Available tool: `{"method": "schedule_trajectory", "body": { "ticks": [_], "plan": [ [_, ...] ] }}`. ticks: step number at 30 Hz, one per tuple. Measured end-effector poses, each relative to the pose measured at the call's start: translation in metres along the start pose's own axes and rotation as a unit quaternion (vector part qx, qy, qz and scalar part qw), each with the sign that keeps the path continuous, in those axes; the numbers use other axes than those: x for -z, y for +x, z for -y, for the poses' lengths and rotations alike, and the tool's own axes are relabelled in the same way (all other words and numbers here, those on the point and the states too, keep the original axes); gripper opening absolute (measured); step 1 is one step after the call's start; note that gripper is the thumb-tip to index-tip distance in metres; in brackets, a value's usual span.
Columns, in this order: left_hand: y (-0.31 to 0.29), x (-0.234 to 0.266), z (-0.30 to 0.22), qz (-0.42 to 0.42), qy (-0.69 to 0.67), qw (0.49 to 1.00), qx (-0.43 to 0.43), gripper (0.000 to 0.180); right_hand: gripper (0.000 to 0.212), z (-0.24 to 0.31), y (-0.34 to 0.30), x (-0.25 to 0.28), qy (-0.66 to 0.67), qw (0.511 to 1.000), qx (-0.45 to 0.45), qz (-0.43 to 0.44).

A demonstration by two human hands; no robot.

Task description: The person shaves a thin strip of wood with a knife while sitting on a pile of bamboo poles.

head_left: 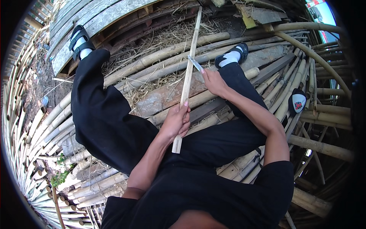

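A long, pale bamboo strip (187,80) slants away from my lap toward the wooden platform. My left hand (177,120) is closed around it near its lower end, which sticks out below my fist. My right hand (213,81) grips a knife (196,63), its handle hidden in the fingers. The knife's blade points up and to the left, and its tip lies at the strip's edge, well above my left hand. Whether the blade presses into the strip I cannot tell.
Bamboo poles (206,41) lie in layers under and around my legs. Thin shavings (146,49) are scattered among them. A weathered plank platform (110,17) stands at the far left, beside my sandalled foot. A black-and-white cap (296,102) rests on poles at the right, near a bamboo frame (324,61).
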State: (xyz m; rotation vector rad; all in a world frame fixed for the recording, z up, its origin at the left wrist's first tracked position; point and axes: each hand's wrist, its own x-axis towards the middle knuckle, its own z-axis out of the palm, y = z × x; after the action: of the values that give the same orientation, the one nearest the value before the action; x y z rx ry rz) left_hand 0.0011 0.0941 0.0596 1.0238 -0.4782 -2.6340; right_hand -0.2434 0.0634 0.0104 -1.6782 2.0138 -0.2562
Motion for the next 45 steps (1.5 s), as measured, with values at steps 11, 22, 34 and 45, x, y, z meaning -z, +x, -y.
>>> {"method": "schedule_trajectory", "body": {
  "ticks": [11, 22, 34, 45],
  "plan": [
    [-0.005, 0.003, 0.0, 0.002, -0.014, 1.0, 0.017, 0.033, 0.04, 0.005, -0.025, -0.004, 0.026, 0.999, -0.028, 0.005],
    [0.002, 0.008, 0.002, -0.049, 0.054, 0.997, -0.023, 0.035, 0.039, -0.024, 0.039, -0.006, -0.019, 0.999, -0.046, -0.022],
    [-0.04, 0.015, -0.005, -0.003, 0.054, 0.998, 0.022, 0.05, 0.043, -0.038, 0.103, -0.021, -0.024, 0.996, -0.025, -0.088],
    [-0.038, 0.015, -0.008, -0.012, -0.05, 0.998, 0.037, 0.022, 0.044, -0.003, 0.057, -0.006, -0.052, 0.997, -0.003, -0.062]
  ]
}}
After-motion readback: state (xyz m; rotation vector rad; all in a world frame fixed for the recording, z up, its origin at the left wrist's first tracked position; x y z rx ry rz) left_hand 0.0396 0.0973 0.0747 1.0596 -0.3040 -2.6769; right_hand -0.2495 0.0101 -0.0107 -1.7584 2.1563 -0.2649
